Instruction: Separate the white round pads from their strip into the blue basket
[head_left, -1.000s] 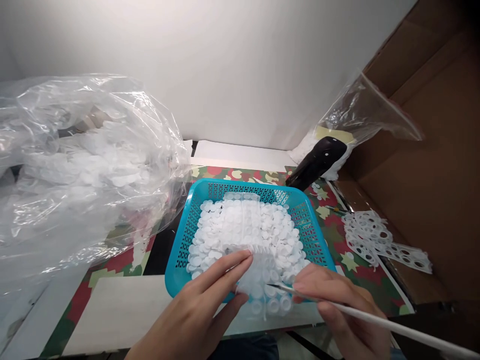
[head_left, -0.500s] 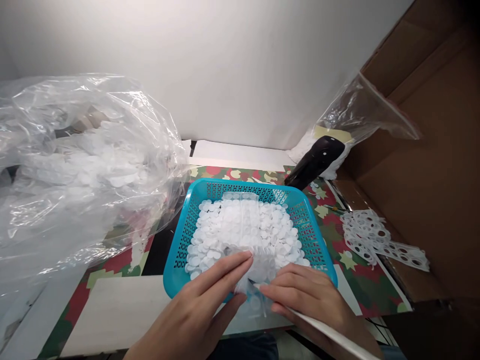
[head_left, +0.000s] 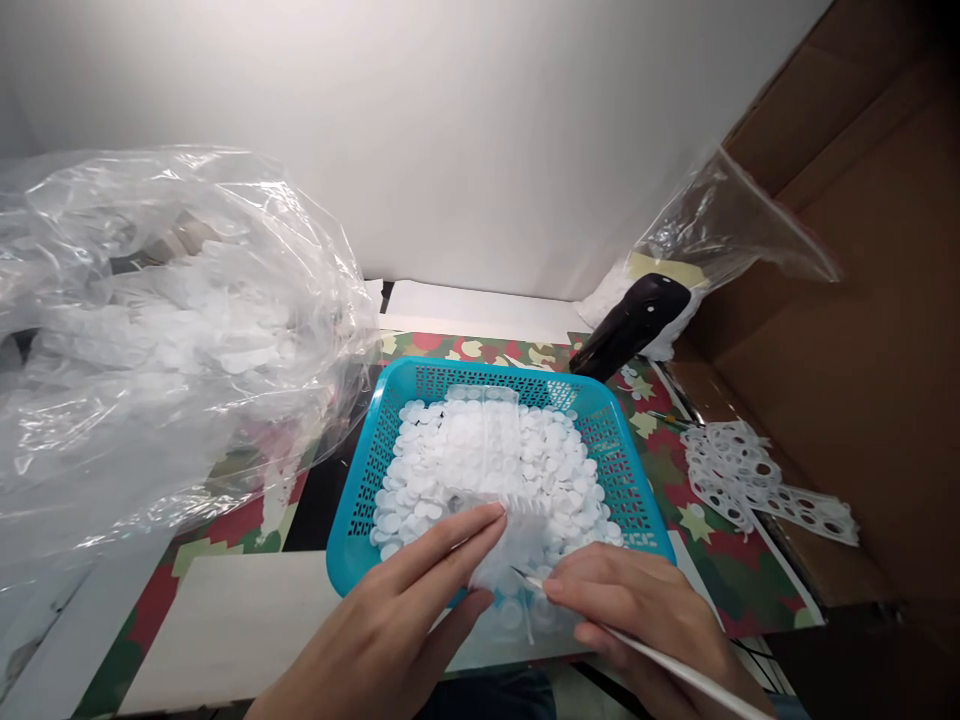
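A blue perforated basket (head_left: 360,480) heaped with small white round discs (head_left: 480,455) sits in front of me. My left hand (head_left: 405,610) pinches a clear strip of discs (head_left: 506,545) at the basket's near edge. My right hand (head_left: 645,610) grips a thin white stick (head_left: 675,672), its tip touching that strip. A further clear strip lies over the pile.
A large crumpled clear plastic bag (head_left: 165,330) with white pieces fills the left. A black tool (head_left: 630,325) and a smaller clear bag (head_left: 720,230) sit behind on the right. Punched-out white strips (head_left: 757,485) lie beside a cardboard box wall (head_left: 862,330). A white board (head_left: 240,620) lies near me.
My right hand swung the stick in toward the strip, then drew back slightly; the stick's tip now rests on the strip. My left hand has stayed in place.
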